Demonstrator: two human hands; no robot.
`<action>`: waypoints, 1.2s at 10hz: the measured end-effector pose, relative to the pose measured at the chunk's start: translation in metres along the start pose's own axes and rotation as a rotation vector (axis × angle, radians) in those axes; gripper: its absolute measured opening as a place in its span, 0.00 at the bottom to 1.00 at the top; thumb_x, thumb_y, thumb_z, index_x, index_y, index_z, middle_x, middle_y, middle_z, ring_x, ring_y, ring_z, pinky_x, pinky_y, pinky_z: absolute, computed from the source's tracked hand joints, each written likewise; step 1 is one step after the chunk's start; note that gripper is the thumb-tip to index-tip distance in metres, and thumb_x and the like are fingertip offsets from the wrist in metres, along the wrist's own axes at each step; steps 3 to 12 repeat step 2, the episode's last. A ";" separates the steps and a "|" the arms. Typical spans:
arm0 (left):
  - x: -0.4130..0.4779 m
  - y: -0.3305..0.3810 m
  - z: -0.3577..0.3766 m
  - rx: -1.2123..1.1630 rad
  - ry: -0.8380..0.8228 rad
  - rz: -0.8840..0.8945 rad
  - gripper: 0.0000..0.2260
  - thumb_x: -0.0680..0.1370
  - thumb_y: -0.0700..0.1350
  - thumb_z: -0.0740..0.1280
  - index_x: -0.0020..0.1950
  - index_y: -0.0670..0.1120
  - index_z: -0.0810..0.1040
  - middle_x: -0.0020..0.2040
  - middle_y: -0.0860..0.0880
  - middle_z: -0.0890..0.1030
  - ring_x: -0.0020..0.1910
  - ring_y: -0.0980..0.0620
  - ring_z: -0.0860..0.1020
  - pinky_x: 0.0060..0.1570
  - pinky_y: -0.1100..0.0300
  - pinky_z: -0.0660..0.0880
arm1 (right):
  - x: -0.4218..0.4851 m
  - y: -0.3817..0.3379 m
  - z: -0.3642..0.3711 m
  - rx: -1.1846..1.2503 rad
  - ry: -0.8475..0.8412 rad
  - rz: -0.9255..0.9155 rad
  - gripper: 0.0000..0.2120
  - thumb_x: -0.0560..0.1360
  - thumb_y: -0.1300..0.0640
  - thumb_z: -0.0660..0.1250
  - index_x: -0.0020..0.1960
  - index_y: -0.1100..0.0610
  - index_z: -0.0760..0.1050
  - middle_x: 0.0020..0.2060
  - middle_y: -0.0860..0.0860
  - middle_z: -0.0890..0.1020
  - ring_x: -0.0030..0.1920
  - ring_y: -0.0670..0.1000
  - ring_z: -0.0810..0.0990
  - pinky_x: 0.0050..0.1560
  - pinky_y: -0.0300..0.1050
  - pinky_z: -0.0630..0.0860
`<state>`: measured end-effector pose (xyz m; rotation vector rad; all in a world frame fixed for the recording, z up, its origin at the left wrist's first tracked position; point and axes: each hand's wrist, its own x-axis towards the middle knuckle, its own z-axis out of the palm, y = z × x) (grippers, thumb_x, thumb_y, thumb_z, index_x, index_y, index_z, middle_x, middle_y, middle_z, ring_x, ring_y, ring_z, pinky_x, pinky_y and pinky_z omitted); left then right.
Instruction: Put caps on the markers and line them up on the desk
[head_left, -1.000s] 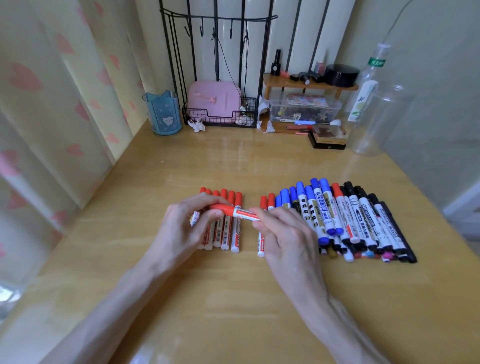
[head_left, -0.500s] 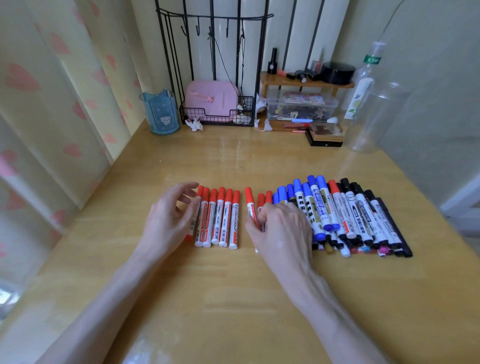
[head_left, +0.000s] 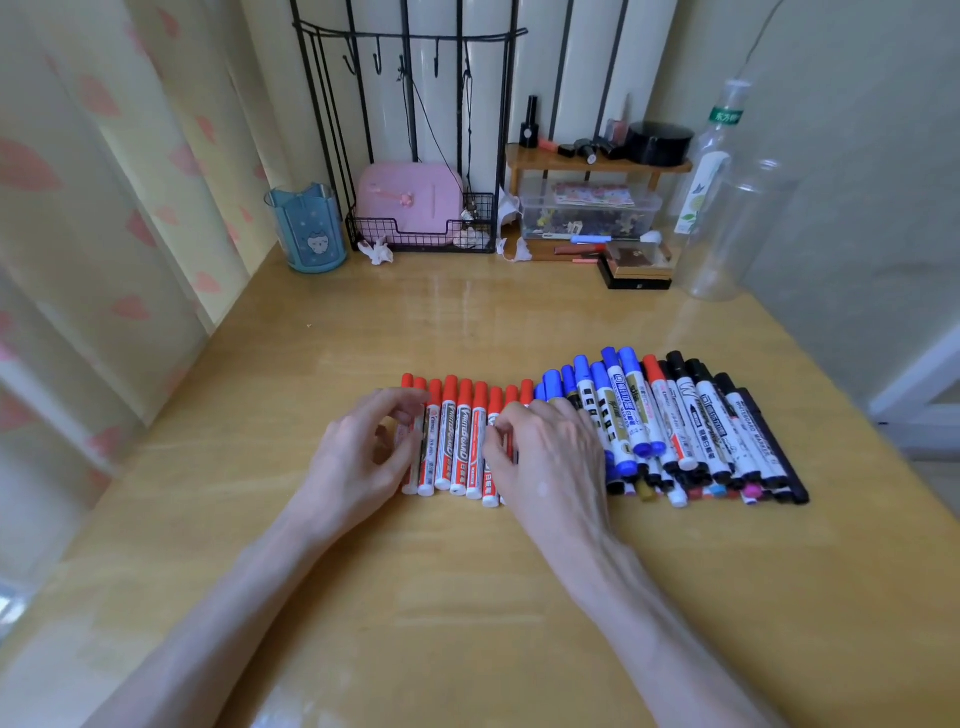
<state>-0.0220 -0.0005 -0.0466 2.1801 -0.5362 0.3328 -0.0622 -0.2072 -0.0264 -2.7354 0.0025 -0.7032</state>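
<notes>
Desk (head_left: 467, 597), near half: lying bare, giving open passage from the front edge.
Marker row (head_left: 649, 426): stretching across the middle, blocking low passes, piling higher toward the right.
Strip behind the row: lying open side to side.
Back edge: blue cup (head_left: 307, 228), wire rack (head_left: 421, 241), wooden shelf (head_left: 597, 163) and clear bottle (head_left: 727, 228) standing in line, closing it off.
Curtain (head_left: 104, 208): hanging along the left side.

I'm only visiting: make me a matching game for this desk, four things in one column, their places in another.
1 blue plastic cup with cat face
2 pink box
3 clear plastic bottle
4 red-capped white markers

A in the black wire basket
B back right of the wooden desk
C between left hand and right hand
D back left, by the curtain

Pairs: 1-D, 2-A, 3-B, 4-C
</notes>
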 end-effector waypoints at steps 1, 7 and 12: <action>-0.001 0.002 0.003 0.034 0.006 0.049 0.12 0.80 0.45 0.66 0.62 0.53 0.80 0.54 0.57 0.80 0.51 0.53 0.81 0.47 0.58 0.77 | -0.001 0.002 -0.001 -0.013 0.009 -0.007 0.07 0.76 0.53 0.69 0.42 0.54 0.79 0.35 0.50 0.81 0.40 0.55 0.77 0.44 0.51 0.72; 0.001 0.001 0.003 0.024 0.040 0.057 0.12 0.81 0.45 0.65 0.63 0.51 0.81 0.55 0.59 0.78 0.54 0.56 0.80 0.50 0.61 0.77 | -0.001 0.003 0.000 0.004 0.037 -0.006 0.06 0.77 0.53 0.69 0.42 0.53 0.79 0.35 0.49 0.80 0.41 0.55 0.76 0.44 0.51 0.72; 0.001 0.001 0.003 0.024 0.040 0.057 0.12 0.81 0.45 0.65 0.63 0.51 0.81 0.55 0.59 0.78 0.54 0.56 0.80 0.50 0.61 0.77 | -0.001 0.003 0.000 0.004 0.037 -0.006 0.06 0.77 0.53 0.69 0.42 0.53 0.79 0.35 0.49 0.80 0.41 0.55 0.76 0.44 0.51 0.72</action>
